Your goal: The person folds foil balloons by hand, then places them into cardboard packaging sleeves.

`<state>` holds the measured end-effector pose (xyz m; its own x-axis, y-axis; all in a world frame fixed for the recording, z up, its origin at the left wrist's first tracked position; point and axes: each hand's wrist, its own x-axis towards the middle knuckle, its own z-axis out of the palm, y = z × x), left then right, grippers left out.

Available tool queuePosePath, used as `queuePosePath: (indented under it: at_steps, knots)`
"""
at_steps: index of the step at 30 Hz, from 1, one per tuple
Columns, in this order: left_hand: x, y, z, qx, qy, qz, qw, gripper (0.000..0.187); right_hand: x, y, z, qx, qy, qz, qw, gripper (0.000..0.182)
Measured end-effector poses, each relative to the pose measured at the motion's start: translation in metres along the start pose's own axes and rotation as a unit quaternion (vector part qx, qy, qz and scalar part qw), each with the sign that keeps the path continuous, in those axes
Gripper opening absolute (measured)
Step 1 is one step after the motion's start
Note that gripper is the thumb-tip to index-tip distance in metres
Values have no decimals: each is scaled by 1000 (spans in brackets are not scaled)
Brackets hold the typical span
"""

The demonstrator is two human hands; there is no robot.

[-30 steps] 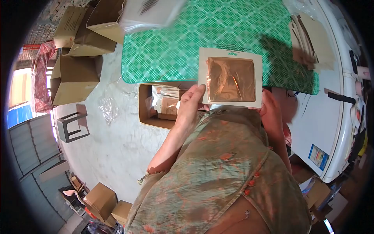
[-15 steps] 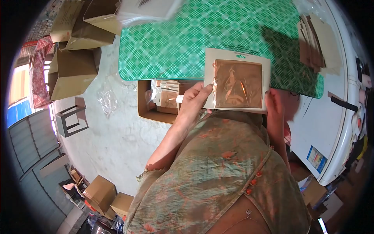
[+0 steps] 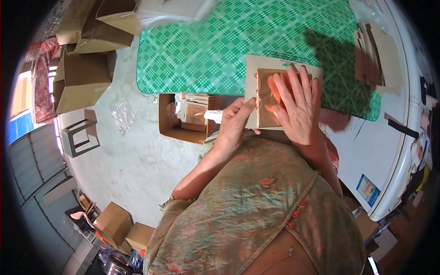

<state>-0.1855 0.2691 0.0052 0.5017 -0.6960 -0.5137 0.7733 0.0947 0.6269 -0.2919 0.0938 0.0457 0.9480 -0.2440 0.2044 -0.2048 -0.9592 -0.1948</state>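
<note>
A pale card with a shiny brown film-covered square pack (image 3: 266, 98) on its face is held up in front of me, over the near edge of the green plaid table (image 3: 197, 59). My left hand (image 3: 236, 121) pinches the card's left edge, thumb on the front. Across the right part of the brown square lies my right hand (image 3: 300, 107), flat with fingers stretched out, hiding that side. Beyond my left wrist, an open cardboard box (image 3: 181, 134) on the floor holds several similar cards. A white strip (image 3: 213, 115) shows beside that wrist.
Stacked brown and pale cards (image 3: 373, 55) lie at the table's right end. Clear plastic bags (image 3: 176, 10) sit at its far left. Open cartons (image 3: 85, 82) and a grey frame-like stand (image 3: 81, 138) are on the left. A white appliance (image 3: 366, 160) stands at right.
My right hand has left the card's right edge and now lies flat over the brown square. My left hand keeps its pinch on the left edge.
</note>
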Motion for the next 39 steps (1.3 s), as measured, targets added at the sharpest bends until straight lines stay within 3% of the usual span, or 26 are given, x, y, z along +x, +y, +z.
queuePosePath:
  at_steps: [13, 22, 25, 34, 39]
  knots:
    - [5, -6, 2, -29, -6, -15, 999, 20, 9, 0, 13, -26, -57, 19, 998, 71]
    - [4, 9, 20, -36, 74, -104, 991, 28, 9, 0, 14, -15, -68, 20, 997, 72]
    - [8, 10, 11, -35, 33, -154, 987, 36, 11, -2, 11, -20, -72, 20, 997, 72]
    - [10, 40, 24, -94, 28, -234, 967, 55, 13, -7, 8, -11, -90, 22, 996, 70]
    - [27, 20, 6, -139, -23, -251, 958, 59, 15, -9, 9, -14, -88, 19, 996, 70]
